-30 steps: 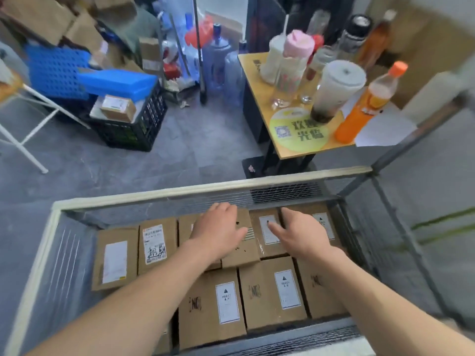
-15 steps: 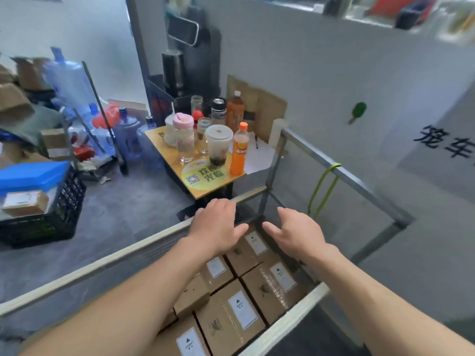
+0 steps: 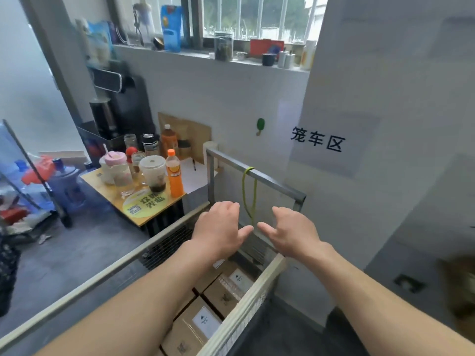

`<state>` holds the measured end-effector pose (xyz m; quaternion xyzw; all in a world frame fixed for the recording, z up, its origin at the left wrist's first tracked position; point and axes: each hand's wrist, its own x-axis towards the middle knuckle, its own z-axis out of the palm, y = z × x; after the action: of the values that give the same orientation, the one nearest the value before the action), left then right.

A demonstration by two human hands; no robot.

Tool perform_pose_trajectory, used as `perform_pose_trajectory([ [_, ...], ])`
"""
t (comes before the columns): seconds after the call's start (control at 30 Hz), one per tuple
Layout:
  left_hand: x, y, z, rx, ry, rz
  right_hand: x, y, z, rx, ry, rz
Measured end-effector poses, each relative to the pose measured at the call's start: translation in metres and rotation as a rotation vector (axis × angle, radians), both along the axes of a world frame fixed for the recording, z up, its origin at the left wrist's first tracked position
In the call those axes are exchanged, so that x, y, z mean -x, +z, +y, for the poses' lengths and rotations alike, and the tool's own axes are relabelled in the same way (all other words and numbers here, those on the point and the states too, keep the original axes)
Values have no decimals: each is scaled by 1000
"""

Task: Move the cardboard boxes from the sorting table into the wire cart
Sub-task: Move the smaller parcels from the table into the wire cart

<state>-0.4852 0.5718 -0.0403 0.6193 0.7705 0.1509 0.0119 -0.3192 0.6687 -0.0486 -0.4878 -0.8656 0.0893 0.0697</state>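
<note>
The wire cart [image 3: 246, 307] fills the lower middle of the head view, its pale rim running diagonally. Several flat cardboard boxes [image 3: 203, 322] with white labels lie packed in its bottom, partly hidden by my forearms. My left hand [image 3: 221, 229] and my right hand [image 3: 290, 232] hover above the cart's far end, palms down, fingers spread, thumbs almost meeting. Neither hand holds anything or touches a box.
A small yellow table [image 3: 144, 201] with cups, jars and an orange bottle [image 3: 174, 177] stands just beyond the cart. The cart's grey metal handle frame [image 3: 259, 173] carries a green cord [image 3: 250, 196]. Water jugs and clutter lie at left; a white wall is at right.
My hands have lifted off the boxes and out of the cart, staying empty. The view has swung up and to the right, from the cart's inside toward the wall and window sill.
</note>
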Motion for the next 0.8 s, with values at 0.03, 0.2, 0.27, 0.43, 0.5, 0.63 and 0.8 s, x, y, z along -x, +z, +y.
perform_pose_trajectory([
  [0.03,-9,3,2,-4,-20,1,-10,4,-1,-6,-16,-3],
  [0.2,-48,12,17,-5,-140,2,-65,21,-13,-35,-145,3],
  [0.27,-65,14,24,-12,-198,-7,-89,26,-22,-44,-220,4],
  [0.43,-108,15,24,-7,-360,-33,-142,33,-55,-29,-407,-51],
  [0.5,-122,12,19,1,-422,-34,-156,32,-73,-31,-468,-61],
  [0.63,-149,6,7,5,-549,-46,-181,26,-114,-16,-597,-63],
  [0.8,-187,6,-12,10,-709,-43,-218,23,-161,-12,-756,-71],
])
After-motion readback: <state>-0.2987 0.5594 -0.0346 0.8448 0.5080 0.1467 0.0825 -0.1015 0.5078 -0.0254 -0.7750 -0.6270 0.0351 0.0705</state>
